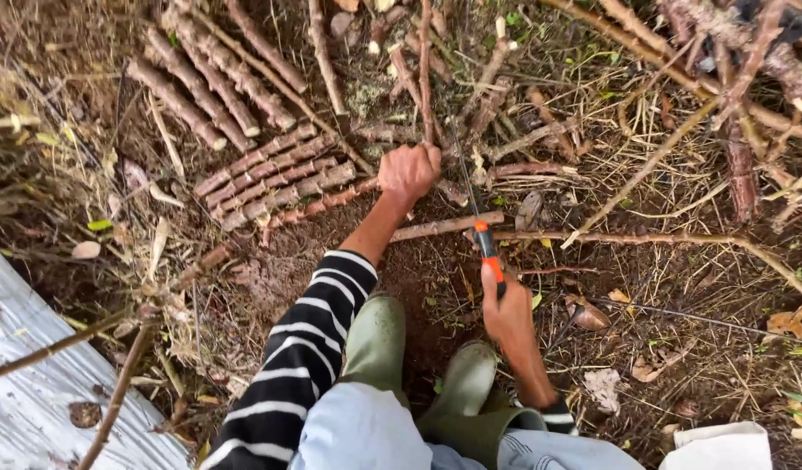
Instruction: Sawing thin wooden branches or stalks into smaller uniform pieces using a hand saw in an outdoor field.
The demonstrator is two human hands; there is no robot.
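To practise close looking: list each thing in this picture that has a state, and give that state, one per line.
Left hand: closed on a stem.
Right hand: gripping the saw.
Saw: blade laid across the stem.
Stem: lying on the soil, held.
Cut sticks: laid side by side.
Boots: planted on soil.

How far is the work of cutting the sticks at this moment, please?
Done: two batches of cut sticks lie side by side on the soil, with another batch behind. In hand: the left hand holds a long stick while the right hand grips an orange-handled saw against it. Left: many uncut branches remain at the right.
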